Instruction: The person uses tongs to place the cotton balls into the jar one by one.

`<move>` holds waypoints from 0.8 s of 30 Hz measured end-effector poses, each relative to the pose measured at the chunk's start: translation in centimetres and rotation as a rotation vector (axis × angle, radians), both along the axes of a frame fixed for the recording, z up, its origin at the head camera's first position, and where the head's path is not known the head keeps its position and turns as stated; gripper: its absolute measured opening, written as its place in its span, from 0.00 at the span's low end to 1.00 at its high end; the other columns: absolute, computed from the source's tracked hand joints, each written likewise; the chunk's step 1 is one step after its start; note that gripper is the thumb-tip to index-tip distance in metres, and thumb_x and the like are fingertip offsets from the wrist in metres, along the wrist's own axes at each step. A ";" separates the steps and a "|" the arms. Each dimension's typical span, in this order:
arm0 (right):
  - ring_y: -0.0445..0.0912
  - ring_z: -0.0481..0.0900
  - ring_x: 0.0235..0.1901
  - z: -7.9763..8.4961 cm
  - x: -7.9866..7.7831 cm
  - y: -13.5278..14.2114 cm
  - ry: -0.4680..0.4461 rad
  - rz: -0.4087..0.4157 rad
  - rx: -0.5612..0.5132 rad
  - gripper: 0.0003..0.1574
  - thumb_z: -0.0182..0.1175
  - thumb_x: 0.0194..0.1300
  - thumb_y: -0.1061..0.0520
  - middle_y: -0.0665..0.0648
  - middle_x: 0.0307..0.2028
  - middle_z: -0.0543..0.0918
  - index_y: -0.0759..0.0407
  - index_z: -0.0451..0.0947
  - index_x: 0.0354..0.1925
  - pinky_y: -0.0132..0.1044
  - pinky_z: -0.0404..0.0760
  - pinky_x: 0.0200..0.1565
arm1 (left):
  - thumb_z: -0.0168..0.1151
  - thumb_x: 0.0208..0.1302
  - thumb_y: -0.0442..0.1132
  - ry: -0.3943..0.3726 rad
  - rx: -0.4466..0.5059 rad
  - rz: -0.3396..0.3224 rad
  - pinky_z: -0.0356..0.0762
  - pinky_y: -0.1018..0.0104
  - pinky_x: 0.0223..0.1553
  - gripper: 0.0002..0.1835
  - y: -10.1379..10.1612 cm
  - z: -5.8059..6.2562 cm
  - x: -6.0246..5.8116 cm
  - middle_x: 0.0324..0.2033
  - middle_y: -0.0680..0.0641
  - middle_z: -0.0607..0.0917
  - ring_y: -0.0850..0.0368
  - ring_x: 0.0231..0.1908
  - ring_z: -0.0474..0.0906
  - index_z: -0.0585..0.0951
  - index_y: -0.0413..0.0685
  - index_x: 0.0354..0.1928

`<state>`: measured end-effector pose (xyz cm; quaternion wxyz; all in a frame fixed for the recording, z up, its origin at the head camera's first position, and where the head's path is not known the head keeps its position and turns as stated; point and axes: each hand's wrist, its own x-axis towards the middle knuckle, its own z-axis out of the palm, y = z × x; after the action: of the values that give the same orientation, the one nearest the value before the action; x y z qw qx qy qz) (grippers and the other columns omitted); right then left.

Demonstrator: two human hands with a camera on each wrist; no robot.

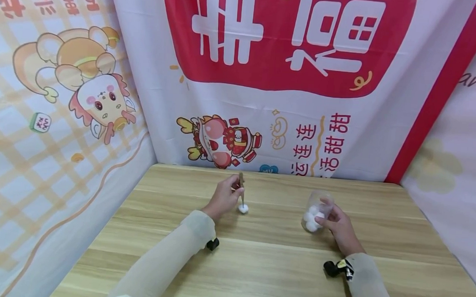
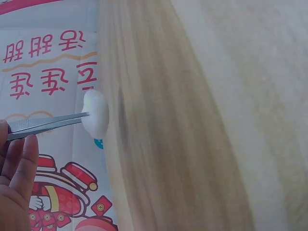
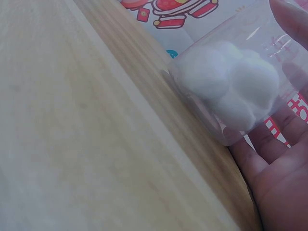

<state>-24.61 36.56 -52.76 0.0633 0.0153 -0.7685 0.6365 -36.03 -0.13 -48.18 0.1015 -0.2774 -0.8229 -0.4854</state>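
My left hand [image 1: 225,197] pinches a pair of metal tweezers [image 1: 241,187], their tips pointing down. A white cotton ball [image 1: 243,209] sits at the tips; in the left wrist view the tweezers [image 2: 50,124] grip the cotton ball [image 2: 97,113] by its side, close over the table. Farther right, my right hand [image 1: 341,227] holds a clear plastic cup [image 1: 320,196] with its thumb and fingers around the wall. Several white cotton balls [image 3: 226,79] are gathered near the bottom of the cup, seen through its side in the right wrist view.
Both hands are over a light wood-grain table [image 1: 263,277]. A white cloth with red printing [image 1: 286,90] hangs along the table's far edge, and a checked printed cloth [image 1: 57,155] hangs on the left. A small black camera is strapped to each wrist.
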 end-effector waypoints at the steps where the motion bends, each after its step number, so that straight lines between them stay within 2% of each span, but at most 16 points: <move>1: 0.47 0.71 0.56 0.0 0.0 0.0 0.001 -0.001 -0.002 0.44 0.69 0.60 0.51 0.63 0.64 0.68 0.50 0.62 0.71 0.25 0.73 0.51 | 0.62 0.66 0.29 -0.006 0.002 0.004 0.83 0.68 0.38 0.09 0.0 0.2 0.1 0.35 0.49 0.81 0.57 0.36 0.78 0.78 0.48 0.44; 20: 0.45 0.72 0.55 -0.2 0.0 -0.2 0.015 -0.009 0.004 0.43 0.68 0.62 0.52 0.64 0.64 0.68 0.51 0.62 0.71 0.24 0.73 0.51 | 0.61 0.67 0.30 0.041 0.003 -0.020 0.82 0.69 0.37 0.08 -0.2 2.0 0.4 0.36 0.49 0.81 0.59 0.36 0.78 0.77 0.49 0.43; 24: 0.45 0.72 0.55 -0.1 0.1 -0.2 0.017 -0.008 0.000 0.43 0.68 0.62 0.52 0.63 0.64 0.68 0.51 0.62 0.71 0.24 0.73 0.51 | 0.61 0.67 0.31 0.059 -0.010 -0.031 0.82 0.70 0.38 0.08 -0.1 2.6 0.3 0.37 0.52 0.81 0.59 0.37 0.78 0.77 0.50 0.45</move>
<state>-24.54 36.39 -52.85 0.0726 0.0177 -0.7682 0.6359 -35.71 -0.23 -45.56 0.1168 -0.3046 -0.8176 -0.4744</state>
